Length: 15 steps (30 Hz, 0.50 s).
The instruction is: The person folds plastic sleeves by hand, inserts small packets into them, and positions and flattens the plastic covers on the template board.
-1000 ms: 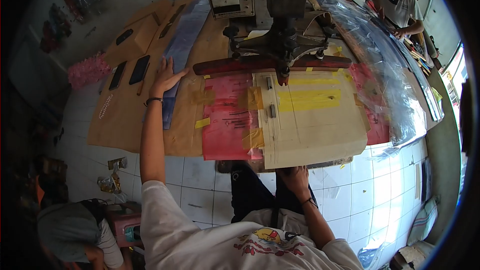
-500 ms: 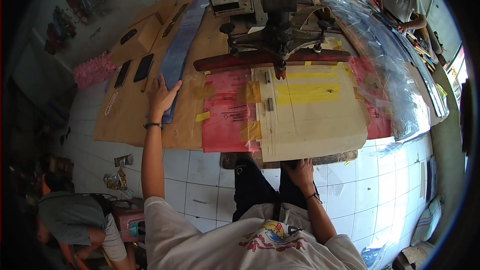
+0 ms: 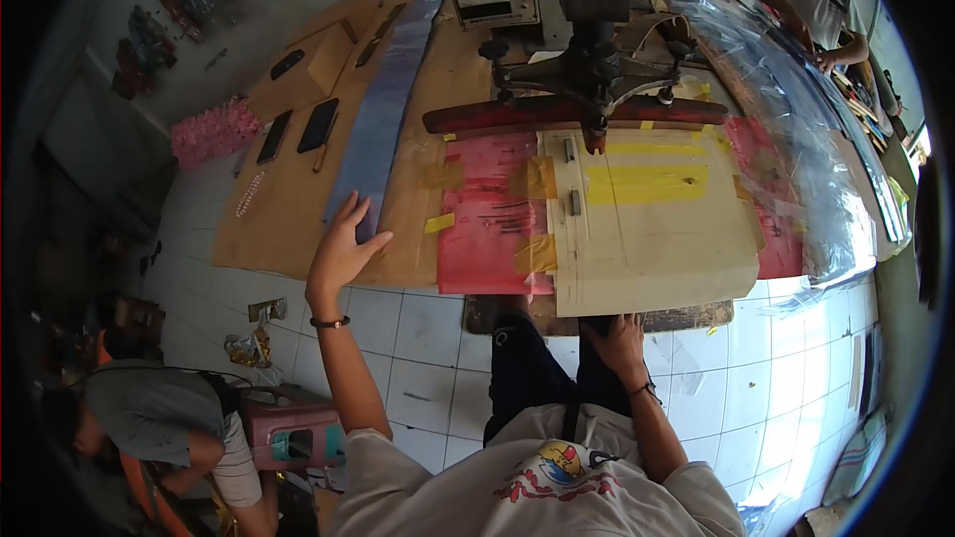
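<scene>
My left hand point(image 3: 343, 251) is at the near end of a long blue-grey strip of sheet material point(image 3: 383, 109), fingertips touching it and thumb spread away; it is open. The strip lies lengthwise on the brown board at left. My right hand point(image 3: 619, 350) rests low on my dark-trousered leg, just below the front edge of the cream cardboard sheet point(image 3: 667, 239). Its fingers look laid flat, their tips partly hidden by the edge. The cardboard lies over a red, taped sheet point(image 3: 487, 209), under a machine head with a red-brown bar point(image 3: 577, 115).
Two phones point(image 3: 317, 126) point(image 3: 274, 137) and a pink bundle point(image 3: 214, 134) lie at left. Clear plastic sheets point(image 3: 796, 139) cover the right side. A person point(image 3: 811, 0) works at the far right; another person point(image 3: 164, 413) sits at lower left near a stool point(image 3: 293, 433).
My left hand has slid back toward me, from the top of the strip to its near end. The whole view has shifted, so everything appears further right. My right hand stays at my leg.
</scene>
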Motion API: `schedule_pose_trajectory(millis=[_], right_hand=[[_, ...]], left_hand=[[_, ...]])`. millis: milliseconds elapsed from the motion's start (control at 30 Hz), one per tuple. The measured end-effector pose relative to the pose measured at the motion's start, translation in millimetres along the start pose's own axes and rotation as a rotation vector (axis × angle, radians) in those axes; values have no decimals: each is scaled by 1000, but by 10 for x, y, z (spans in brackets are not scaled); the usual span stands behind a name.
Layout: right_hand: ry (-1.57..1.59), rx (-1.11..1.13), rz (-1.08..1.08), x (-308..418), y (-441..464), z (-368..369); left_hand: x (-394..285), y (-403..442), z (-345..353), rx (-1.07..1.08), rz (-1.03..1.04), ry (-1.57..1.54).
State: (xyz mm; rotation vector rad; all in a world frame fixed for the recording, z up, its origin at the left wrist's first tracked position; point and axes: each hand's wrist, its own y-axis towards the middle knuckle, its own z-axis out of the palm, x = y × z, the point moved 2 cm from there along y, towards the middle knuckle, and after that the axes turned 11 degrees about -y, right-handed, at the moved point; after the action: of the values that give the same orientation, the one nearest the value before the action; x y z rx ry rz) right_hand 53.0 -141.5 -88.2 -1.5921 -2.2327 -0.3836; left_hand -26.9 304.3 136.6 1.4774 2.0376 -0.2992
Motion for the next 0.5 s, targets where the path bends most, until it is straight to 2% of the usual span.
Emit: schedule_pose_trajectory(millis=[167,233,400,433,500], right_hand=[[-42,-25,-46,45,0,36],[-73,-88,-99,37,-2,94],[-73,-79,-95,-1,-16,140],[-68,-74,-92,-3,-5,136],[-77,-71,-94,-14,1,147]], left_hand=[[101,-57,-83,43,-41,-88],[170,41,-165,116,-97,-148],[236,283,-345,218,-238,-295],[272,314,-342,168,-143,-269],[286,383,-376,215,-188,-240]])
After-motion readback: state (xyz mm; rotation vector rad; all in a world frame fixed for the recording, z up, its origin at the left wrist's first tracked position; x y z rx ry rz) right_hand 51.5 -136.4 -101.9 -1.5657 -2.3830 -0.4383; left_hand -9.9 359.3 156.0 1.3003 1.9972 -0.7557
